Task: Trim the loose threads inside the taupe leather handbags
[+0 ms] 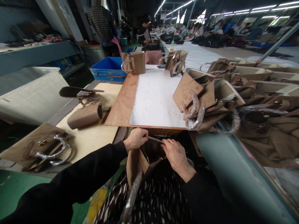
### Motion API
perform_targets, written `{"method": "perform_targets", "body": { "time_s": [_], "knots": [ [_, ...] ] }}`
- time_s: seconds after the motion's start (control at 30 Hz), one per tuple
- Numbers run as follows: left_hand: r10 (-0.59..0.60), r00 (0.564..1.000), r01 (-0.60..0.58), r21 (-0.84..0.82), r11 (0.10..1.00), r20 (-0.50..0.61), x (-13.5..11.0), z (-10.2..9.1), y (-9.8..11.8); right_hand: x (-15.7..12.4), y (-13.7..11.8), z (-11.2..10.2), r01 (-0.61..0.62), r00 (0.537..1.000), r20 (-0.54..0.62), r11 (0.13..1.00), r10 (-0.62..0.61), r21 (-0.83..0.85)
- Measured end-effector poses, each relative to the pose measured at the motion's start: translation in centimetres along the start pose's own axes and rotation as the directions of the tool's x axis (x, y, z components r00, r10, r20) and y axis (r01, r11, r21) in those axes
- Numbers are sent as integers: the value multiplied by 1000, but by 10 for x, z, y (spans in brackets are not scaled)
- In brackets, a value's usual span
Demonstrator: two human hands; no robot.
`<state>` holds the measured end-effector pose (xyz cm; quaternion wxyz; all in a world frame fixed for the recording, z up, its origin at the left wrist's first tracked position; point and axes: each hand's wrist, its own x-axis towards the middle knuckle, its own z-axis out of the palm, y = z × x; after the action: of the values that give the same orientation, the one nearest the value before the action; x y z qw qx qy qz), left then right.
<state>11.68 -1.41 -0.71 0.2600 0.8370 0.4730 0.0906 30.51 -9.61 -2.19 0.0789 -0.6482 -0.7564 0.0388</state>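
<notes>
A tan handbag (136, 163) rests in my lap, just below the front edge of the wooden work board (121, 105). My left hand (135, 139) is closed in a fist on the bag's top rim. My right hand (174, 152) has its fingers curled over the same rim from the other side. A plastic-wrapped handle (133, 194) hangs down from the bag toward me. The inside of the bag is dark and hidden.
A white sheet (156, 99) covers the board. Several tan handbags (233, 99) pile up at right, two bags (134, 62) stand at the far edge, and more bags (85, 116) lie at left. A blue bin (108, 68) and a white tub (30, 90) sit left. People work behind.
</notes>
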Motion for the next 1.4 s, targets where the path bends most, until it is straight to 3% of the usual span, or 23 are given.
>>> {"method": "perform_targets", "body": {
  "time_s": [0.2,0.33,0.53,0.77,1.17,1.4],
  "knots": [
    [-34,999,36,44,998,-35,-1,2,1,8,-6,1,-54,998,15,998,54,29],
    [-44,998,46,46,998,-39,-1,3,1,14,-2,0,-152,986,86,985,145,86],
    [-68,997,69,41,997,-38,2,6,5,19,-1,-6,-204,967,175,973,184,103],
    [-104,994,105,33,994,-40,2,6,4,22,-9,-8,-136,976,166,990,139,-30],
    [-87,990,93,40,995,-114,-1,8,2,28,-22,3,0,987,162,1000,4,-24],
    [-147,984,150,22,989,-104,0,9,4,33,-25,3,-129,972,194,992,130,-17]
  ]
}}
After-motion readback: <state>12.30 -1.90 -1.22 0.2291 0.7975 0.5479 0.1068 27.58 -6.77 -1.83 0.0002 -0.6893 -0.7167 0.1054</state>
